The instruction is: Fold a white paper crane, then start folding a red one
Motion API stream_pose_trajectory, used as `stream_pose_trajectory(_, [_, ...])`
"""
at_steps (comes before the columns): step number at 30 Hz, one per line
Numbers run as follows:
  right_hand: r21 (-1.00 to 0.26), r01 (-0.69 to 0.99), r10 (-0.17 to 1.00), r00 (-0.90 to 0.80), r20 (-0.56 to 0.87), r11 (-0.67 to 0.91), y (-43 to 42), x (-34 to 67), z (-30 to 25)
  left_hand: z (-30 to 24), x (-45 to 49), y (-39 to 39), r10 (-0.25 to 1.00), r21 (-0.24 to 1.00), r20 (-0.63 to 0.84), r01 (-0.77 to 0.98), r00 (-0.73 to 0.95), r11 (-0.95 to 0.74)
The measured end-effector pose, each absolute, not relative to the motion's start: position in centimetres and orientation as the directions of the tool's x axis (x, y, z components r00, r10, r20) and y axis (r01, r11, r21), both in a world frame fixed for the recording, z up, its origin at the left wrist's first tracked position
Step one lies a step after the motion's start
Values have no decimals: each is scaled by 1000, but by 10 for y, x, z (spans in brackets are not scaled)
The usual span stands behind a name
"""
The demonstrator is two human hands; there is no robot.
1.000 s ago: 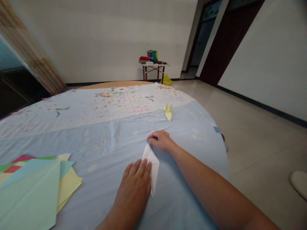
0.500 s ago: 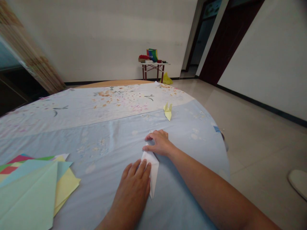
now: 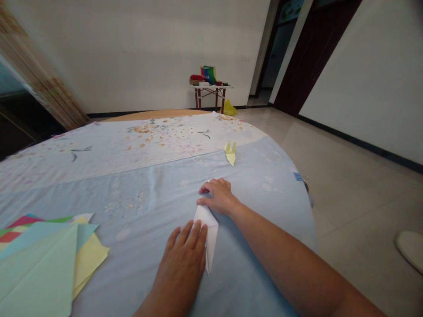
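Observation:
A white folded paper (image 3: 212, 233), long and kite-shaped with a sharp point toward me, lies on the light-blue tablecloth (image 3: 132, 233). My left hand (image 3: 183, 252) rests flat over its left side, fingers stretched out and pressing it down. At the far tip, my right hand (image 3: 218, 196) has its thumb and curled fingers closed on the paper; the tip itself is mostly hidden. Beyond my hands sits a small pale-yellow origami figure (image 3: 230, 155) with upright points.
To the left lies a stack of coloured paper sheets (image 3: 39, 264), pale green on top. A white flowered cloth strip (image 3: 109, 149) crosses the round table's far part. Near the wall stands a small side table (image 3: 211, 87) with a colourful bag (image 3: 209, 74); a yellow plastic bag (image 3: 229, 108) is beside it.
Both hands stay in nearly the same place on the white paper. The whole view has shifted very slightly; nothing was taken up or let go.

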State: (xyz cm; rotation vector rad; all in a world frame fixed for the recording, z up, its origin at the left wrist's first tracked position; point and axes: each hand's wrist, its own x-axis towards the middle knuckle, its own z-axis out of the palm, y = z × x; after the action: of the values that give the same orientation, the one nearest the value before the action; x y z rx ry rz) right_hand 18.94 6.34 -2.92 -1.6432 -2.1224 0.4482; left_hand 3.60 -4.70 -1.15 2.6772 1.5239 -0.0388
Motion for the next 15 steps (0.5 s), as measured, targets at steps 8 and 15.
stream_pose_trajectory(8, [-458,840,956,-276,99,290,58,191,-25,-18,35,-49,854,30,-22,854,520,-519])
stream_pose_trajectory(15, [-449,852,962,-260,82,268,57,188,-24,-18,34,-49,853,17,-10,853,522,-522])
